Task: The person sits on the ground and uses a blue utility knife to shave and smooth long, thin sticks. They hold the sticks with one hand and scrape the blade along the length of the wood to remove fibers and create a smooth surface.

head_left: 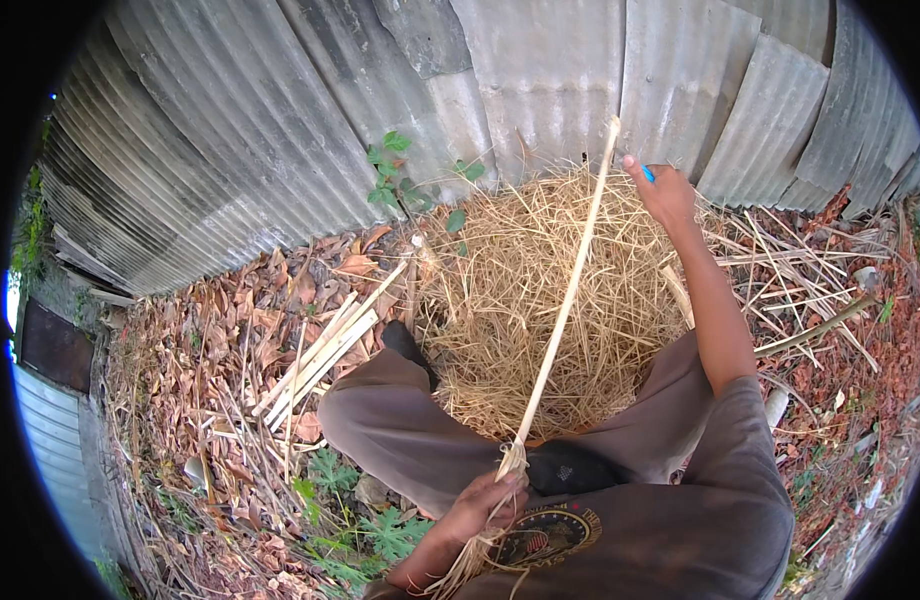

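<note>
My left hand grips the strip's low end by my lap; right hand pinches a blue tool up top. I think I'm mid-scrape, over the straw pile. Next: pull down slow & steady.

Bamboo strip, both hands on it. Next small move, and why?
Probably draw the right hand with its blue-handled tool a little further along the bamboo strip, keeping it taut. The left hand grips the frayed lower end by the lap, the strip runs straight up to the right hand, and the pile of shavings below suggests scraping passes.
</note>
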Demonstrator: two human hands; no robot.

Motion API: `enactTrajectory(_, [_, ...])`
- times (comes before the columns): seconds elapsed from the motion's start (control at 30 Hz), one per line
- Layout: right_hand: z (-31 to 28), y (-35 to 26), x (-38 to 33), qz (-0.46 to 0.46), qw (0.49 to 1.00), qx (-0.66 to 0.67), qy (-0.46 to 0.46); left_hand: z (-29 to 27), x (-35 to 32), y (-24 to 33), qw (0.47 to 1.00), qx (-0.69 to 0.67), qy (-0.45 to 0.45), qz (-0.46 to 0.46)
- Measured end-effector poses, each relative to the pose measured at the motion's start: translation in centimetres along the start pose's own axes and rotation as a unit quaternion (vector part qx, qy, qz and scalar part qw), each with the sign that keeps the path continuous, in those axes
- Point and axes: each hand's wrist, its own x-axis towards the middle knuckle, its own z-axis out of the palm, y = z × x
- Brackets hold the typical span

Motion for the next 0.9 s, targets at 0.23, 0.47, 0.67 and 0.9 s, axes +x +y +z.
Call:
enactTrajectory(0.23, [1.6, -7.4, -14.1, -0.390, 0.916, 0.071, -0.064, 0.5, 4.0, 4.2, 0.983, -0.150, -0.078, 0.074])
enactTrajectory(0.47, [2.5, -7.3, -13.3, -0.381, 0.923, 0.046, -0.015, 2.1, 4.6, 4.3, 0.985, -0.132, -0.079, 0.078])
enactTrajectory(0.67, [3.1, -7.4, -13.2, -0.385, 0.922, 0.035, -0.025, 2.6, 4.7, 5.1, 0.993, -0.073, -0.046, 0.076])
enactTrajectory(0.9, [2.9, -7.9, -12.1, -0.476, 0.875, 0.059, 0.064, 3.2, 4.1, 5.4, 0.996, -0.023, -0.016, 0.089])
